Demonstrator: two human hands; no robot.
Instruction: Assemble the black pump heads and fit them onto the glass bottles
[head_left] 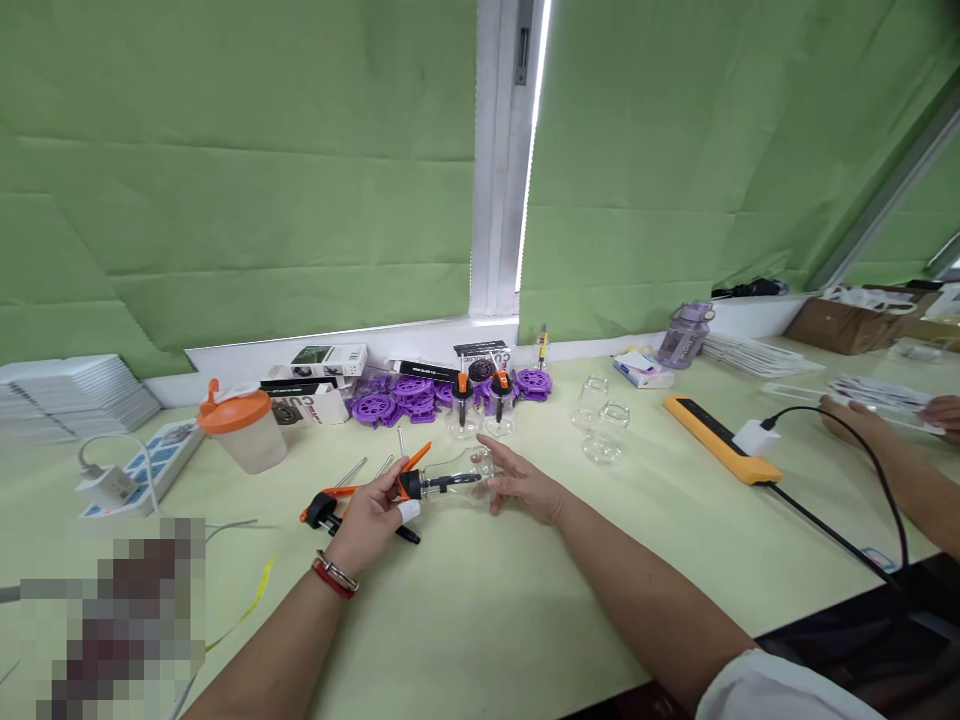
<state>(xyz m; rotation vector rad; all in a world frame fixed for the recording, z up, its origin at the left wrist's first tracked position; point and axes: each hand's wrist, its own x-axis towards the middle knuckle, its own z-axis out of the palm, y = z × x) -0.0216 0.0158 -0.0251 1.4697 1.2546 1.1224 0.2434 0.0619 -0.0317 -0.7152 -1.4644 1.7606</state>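
My left hand [373, 518] is closed round the black and orange pump head [411, 483] of a clear glass cup [457, 484] held on its side just above the table. My right hand [520, 482] has its fingers stretched out against the cup's glass end. A black and orange pump tool [324, 508] and loose metal rods [351, 472] lie just left of my left hand. Two more clear cups with orange tops [480, 405] stand behind.
Purple plastic parts [409, 398] and small boxes [319, 372] line the back edge. An orange-lidded cup [241, 427] and a power strip [142, 470] sit at left. Empty glass cups [602, 420] and an orange power strip [720, 438] lie to the right, where another person's hand [851, 418] rests.
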